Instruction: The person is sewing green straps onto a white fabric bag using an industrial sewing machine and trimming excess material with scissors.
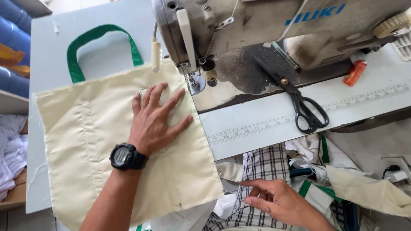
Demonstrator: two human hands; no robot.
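Cream fabric tote bag [98, 145] with a green strap handle [102, 32], laid flat on the pale grey work table [47, 51], its handle looping toward the far side and its right edge close under the presser foot [195, 81] of the grey industrial sewing machine [257, 25]. Left hand [156, 117] — fingers spread, palm down, pressing flat on the upper right part of the bag just left of the needle area; it grips nothing, only rests on the cloth. A black digital wristwatch [126, 157] sits on that wrist. Right hand [276, 199] — near and to the right, below the table edge, open with fingers loosely extended and pointing left, holding nothing; it hovers over a black-and-white checked cloth [265, 167], and whether it touches the cloth cannot be told. Black-handled tailor's shears [302, 105] lie closed on the white machine bed, right of the needle, blades pointing to the far left, beside a printed measuring scale [257, 128] along the bed's near edge. An orange lighter [355, 72] lies farther right on the bed, under the machine arm. Loose cream and green fabric pieces [368, 188] are heaped at the near right. Folded white cloth [10, 158] sits at the left edge, with blue rolls [15, 34] at the far left.
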